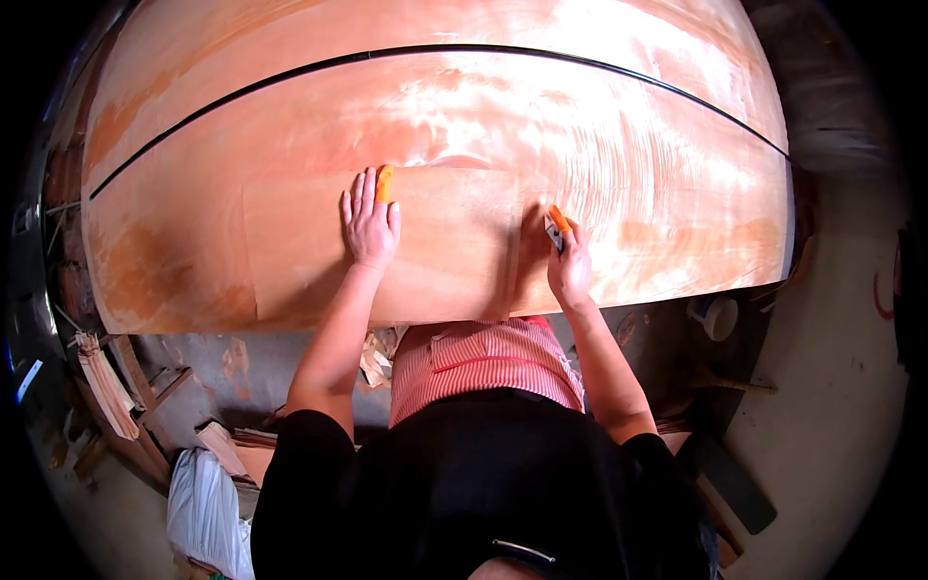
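1. Right at the right grip [572,266], we are clasping a small grey tool [554,234]; it is looking rather like a cutter, but its tip is too small to read, so we cannot tell whether it is touching the wood.
2. Over at the left grip [371,230], we are grasping nothing: the hand is lying released, palm down, fingers stretching forward on a thin wooden sheet [445,256].
3. That sheet is lying at the near edge of the broad wooden worktop [667,184], directly in front of us, with the tool sitting just beyond its right-hand edge.
4. For good work, we are judging, the left grip should be pressing evenly and staying clear of the tool, while the right one should be guiding it steadily rather than forcing it.
5. Now the pose: both forearms are reaching forward and angling inward, elbows sitting wider than wrists, and an orange covering [385,184] is wrapping a finger on the left, with similar orange showing on the right.
6. Farther out, a slim black strip [435,47] is crossing the worktop's far side, while wood scraps [104,387] and a whitish bag [205,512] are lying below, left of us.
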`<state>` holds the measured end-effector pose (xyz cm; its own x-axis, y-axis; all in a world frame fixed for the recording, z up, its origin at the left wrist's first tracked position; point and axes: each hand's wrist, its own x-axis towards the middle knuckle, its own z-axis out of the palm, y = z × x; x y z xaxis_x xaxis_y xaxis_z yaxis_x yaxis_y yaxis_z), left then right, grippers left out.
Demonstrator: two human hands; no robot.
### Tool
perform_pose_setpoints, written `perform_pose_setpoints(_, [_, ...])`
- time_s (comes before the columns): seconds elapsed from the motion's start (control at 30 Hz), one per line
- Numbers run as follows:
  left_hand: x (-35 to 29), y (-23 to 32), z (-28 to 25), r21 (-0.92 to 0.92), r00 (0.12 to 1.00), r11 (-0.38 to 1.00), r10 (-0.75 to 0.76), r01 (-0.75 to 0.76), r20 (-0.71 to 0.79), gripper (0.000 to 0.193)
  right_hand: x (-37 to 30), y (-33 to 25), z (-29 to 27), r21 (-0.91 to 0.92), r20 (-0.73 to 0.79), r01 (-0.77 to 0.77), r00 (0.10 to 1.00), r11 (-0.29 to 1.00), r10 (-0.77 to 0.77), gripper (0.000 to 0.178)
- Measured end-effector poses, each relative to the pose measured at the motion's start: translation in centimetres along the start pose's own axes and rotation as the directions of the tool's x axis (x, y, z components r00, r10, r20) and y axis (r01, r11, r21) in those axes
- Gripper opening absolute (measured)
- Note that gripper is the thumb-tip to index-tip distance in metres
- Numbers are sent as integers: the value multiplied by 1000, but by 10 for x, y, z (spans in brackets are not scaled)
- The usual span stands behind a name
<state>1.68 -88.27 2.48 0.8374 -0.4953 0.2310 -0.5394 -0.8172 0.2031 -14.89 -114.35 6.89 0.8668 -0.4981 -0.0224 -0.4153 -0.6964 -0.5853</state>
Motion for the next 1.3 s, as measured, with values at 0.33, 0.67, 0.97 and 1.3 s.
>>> perform_pose_setpoints(0.33, [6,3,1,-63,975,973,-222,222,-4,68,43,-18,37,550,200,-398,916,734,347,22])
perform_pose_setpoints(0.67, [10,15,-2,15,969,969,-245,246,-26,76,82,-30,37,135,-96,-144,983,980,158,21])
perform_pose_setpoints(0.97, [3,3,-11,-5,926,927,-374,374,-51,88,39,-34,56,273,425,-212,902,938,80,24])
perform_pose_setpoints(1.3, [-6,-18,-1,28,926,930,-361,366,-110,62,29,-98,51,78,788,-164,615,983,40,40])
